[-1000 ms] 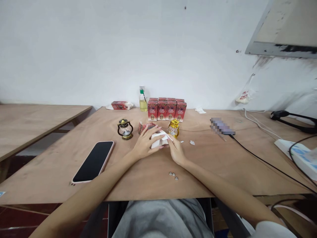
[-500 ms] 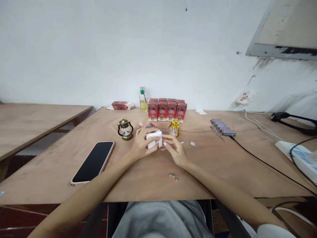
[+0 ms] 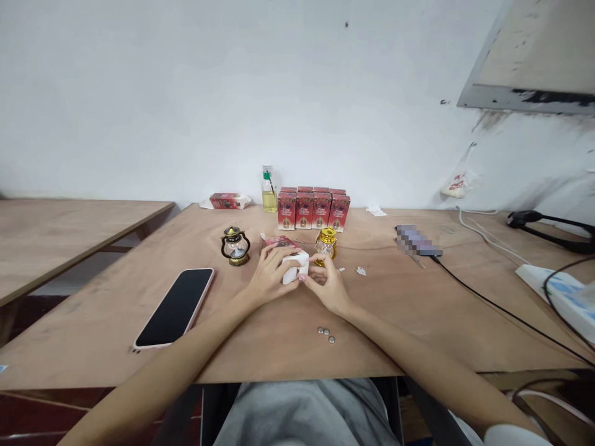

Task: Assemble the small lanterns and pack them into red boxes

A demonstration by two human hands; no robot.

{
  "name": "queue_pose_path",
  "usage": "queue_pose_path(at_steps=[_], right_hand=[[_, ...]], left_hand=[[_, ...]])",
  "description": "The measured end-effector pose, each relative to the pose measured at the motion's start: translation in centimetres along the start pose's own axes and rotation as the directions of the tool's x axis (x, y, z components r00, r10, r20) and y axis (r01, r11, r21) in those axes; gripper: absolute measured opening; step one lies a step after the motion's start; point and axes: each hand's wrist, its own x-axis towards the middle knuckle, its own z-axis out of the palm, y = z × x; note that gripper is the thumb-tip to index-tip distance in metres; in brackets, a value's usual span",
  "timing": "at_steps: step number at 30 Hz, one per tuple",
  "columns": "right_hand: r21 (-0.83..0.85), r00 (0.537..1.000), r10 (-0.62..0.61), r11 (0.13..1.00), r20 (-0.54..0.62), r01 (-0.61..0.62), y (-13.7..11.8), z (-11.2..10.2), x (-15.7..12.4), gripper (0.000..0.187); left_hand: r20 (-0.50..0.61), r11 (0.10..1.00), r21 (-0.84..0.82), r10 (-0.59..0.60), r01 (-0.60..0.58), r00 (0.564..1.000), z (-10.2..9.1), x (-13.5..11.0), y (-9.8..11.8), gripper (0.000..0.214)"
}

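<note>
A small white box (image 3: 292,271) is held between my two hands over the middle of the table. My left hand (image 3: 273,272) grips it from the left, fingers over its top and thumb along its near side. My right hand (image 3: 326,284) pinches its right end between thumb and fingers. Just behind my left hand lies a red printed box (image 3: 277,241), partly hidden. A gold lantern (image 3: 328,238) stands right behind my right hand, and a dark bronze lantern (image 3: 235,246) stands to the left. Several button cells (image 3: 326,332) lie nearer me.
Several red boxes (image 3: 312,210) stand in rows near the wall, beside a bottle of yellow liquid (image 3: 268,195). A phone (image 3: 176,308) lies at left; a second phone (image 3: 418,240) with a black cable lies at right. White paper scraps (image 3: 361,271) lie right of the gold lantern.
The white box has shifted slightly right and turned in my hands. My right fingers have closed in on its end, where a flap stood out before.
</note>
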Motion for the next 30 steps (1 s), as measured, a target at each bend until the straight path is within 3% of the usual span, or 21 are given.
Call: queue_pose_path(at_steps=[4, 12, 17, 24, 30], right_hand=[[-0.018, 0.999, 0.017, 1.000, -0.030, -0.018, 0.2, 0.1, 0.0, 0.033], [0.059, 1.000, 0.017, 0.998, -0.010, -0.017, 0.5, 0.0, 0.2, 0.033], [0.122, 0.998, 0.057, 0.991, -0.031, -0.052, 1.0, 0.1, 0.4, 0.042], [0.190, 0.988, 0.143, 0.973, -0.055, -0.130, 1.2, 0.0, 0.7, 0.058], [0.205, 0.981, 0.173, 0.967, -0.089, -0.152, 1.5, 0.1, 0.9, 0.043]], left_hand=[[0.056, 0.999, -0.015, -0.048, 0.049, 0.997, 0.2, -0.1, 0.3, 0.016], [-0.026, 0.999, -0.036, -0.030, 0.029, 0.999, 0.4, -0.2, 0.4, 0.022], [-0.020, 0.997, -0.062, -0.044, 0.043, 0.999, 0.6, -0.5, 0.2, 0.033], [0.031, 0.995, -0.071, 0.068, -0.065, 0.997, 0.6, -0.5, -0.6, 0.049], [0.070, 0.993, -0.095, 0.071, -0.065, 0.995, 0.7, -0.5, -1.0, 0.050]])
